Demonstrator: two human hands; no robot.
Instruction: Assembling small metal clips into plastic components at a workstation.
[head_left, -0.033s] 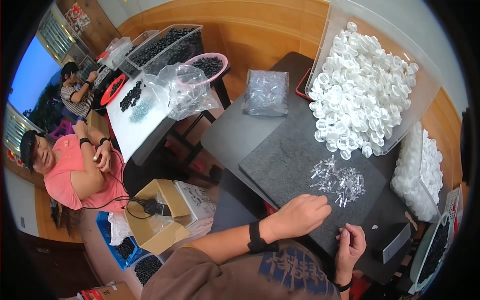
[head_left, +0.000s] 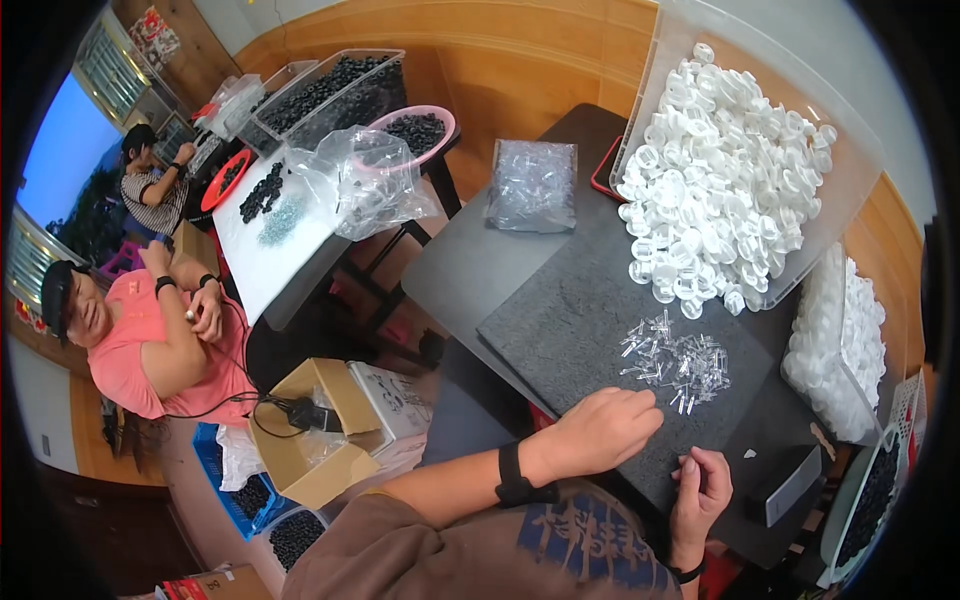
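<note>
My left hand (head_left: 605, 430), with a black band at the wrist, is over the near edge of a dark grey mat (head_left: 560, 310). Its fingers are curled together, and whatever they may hold is hidden. Just to its right and nearer me, my right hand (head_left: 700, 490) is turned partly palm-up, fingers bent in toward the thumb; I cannot make out anything in it. Beyond both hands lies a loose pile of small clear plastic pieces (head_left: 690, 370). A large clear bin (head_left: 850, 130) leans past the pile, with white round plastic parts (head_left: 720, 180) spilling toward the mat.
A clear bag of plastic pieces (head_left: 533, 185) lies at the table's far side. Right stand a container of white parts (head_left: 835, 350), a small grey box-like object (head_left: 790, 487) and a basin of black parts (head_left: 870, 510). Left are an open carton (head_left: 310, 430) and a seated person (head_left: 170, 350).
The raised hand of the seated person in pink has shifted very slightly left. My own hands and the parts look unchanged.
</note>
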